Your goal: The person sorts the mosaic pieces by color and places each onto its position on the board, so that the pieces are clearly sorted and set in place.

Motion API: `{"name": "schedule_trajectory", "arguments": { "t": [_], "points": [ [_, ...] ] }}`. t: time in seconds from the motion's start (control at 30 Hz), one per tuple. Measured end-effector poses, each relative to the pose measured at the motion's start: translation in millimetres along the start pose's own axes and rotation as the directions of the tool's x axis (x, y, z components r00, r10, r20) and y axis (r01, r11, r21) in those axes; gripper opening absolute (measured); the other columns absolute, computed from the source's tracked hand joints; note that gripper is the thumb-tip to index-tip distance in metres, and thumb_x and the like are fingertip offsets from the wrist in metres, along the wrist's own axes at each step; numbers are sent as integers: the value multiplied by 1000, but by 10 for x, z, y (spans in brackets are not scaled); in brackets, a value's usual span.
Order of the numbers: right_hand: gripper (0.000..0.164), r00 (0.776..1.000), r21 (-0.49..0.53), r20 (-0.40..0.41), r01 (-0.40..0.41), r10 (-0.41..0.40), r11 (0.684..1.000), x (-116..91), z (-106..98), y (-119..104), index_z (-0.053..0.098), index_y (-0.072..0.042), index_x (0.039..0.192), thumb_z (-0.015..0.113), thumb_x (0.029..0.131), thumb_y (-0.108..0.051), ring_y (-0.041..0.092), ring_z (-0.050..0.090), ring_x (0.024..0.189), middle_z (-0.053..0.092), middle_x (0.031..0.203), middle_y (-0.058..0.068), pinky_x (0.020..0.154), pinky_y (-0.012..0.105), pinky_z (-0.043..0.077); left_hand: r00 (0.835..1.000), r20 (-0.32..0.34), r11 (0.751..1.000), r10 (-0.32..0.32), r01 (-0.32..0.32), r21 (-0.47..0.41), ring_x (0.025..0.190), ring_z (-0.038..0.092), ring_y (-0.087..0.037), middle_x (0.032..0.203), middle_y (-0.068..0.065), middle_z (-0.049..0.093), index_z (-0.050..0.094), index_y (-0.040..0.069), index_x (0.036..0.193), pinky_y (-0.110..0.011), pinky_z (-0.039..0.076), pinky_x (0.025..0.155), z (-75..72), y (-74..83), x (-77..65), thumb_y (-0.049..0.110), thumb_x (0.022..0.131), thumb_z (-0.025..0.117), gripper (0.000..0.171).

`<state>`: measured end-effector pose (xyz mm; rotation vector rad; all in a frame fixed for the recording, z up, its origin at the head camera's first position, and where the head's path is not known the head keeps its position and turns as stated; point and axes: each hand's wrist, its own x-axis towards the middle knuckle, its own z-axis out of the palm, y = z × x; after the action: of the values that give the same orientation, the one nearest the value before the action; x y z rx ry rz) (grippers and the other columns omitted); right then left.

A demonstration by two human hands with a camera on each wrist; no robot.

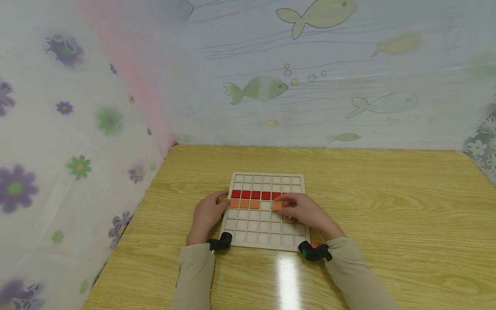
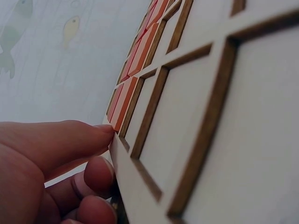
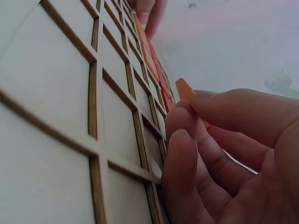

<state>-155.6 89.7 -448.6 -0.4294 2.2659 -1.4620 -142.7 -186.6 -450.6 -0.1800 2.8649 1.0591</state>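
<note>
A pale wooden grid board (image 1: 253, 226) lies on the table, divided into square cells by raised strips. Red square tiles (image 1: 246, 194) fill one row, its right end covered by my right hand (image 1: 304, 211). Just below, three orange tiles (image 1: 244, 203) sit side by side from the left edge. Between thumb and fingers, my right hand pinches another orange tile (image 3: 185, 89), tilted and held above the orange row, with one bare cell to its left. My left hand (image 1: 207, 215) holds the board's left edge, one fingertip (image 2: 103, 133) against the rim by the leftmost orange tile.
Something orange (image 1: 315, 244) shows on the wooden table (image 1: 407, 215) beside the board's lower right corner, partly hidden by the right wrist camera (image 1: 311, 252). Behind the table hangs a fish-patterned curtain (image 1: 325, 107); a flower-patterned one (image 1: 77, 129) hangs at the left.
</note>
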Motion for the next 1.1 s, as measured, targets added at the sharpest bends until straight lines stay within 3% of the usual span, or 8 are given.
{"name": "schedule_trajectory", "arguments": {
  "t": [0.13,0.4,0.77,1.1],
  "points": [
    [30,999,-31,-30,-28,27,999,30,38,-38,61,-16,113,63,83,-16,18,54,65,58,92,4,55,31,47,1000,2,1000,2,-2,-8,47,49,-15,60,3,55,55,24,124,-30,36,49,-7,2,-4,32,88,55,37],
    [30,999,-63,-31,-39,37,997,79,83,-72,59,-13,113,62,83,-15,16,47,47,58,80,4,48,29,41,1000,10,1000,-6,6,-18,48,51,-14,61,4,56,54,25,124,-30,38,50,21,-16,23,33,88,55,37],
    [29,997,-191,-80,4,-19,982,95,153,-81,62,-17,110,63,81,-18,14,50,68,58,80,-4,60,29,40,1000,6,1000,-21,21,-10,47,50,-15,60,3,56,54,26,124,-30,38,48,1,-7,1,33,88,55,37],
    [28,988,-229,-151,-3,-32,973,111,199,-80,64,-16,108,65,79,-18,12,50,71,57,77,-6,67,30,39,1000,3,1000,-19,19,-9,47,50,-15,61,4,57,54,26,124,-29,38,49,14,-11,2,34,88,54,37]
  ]
}}
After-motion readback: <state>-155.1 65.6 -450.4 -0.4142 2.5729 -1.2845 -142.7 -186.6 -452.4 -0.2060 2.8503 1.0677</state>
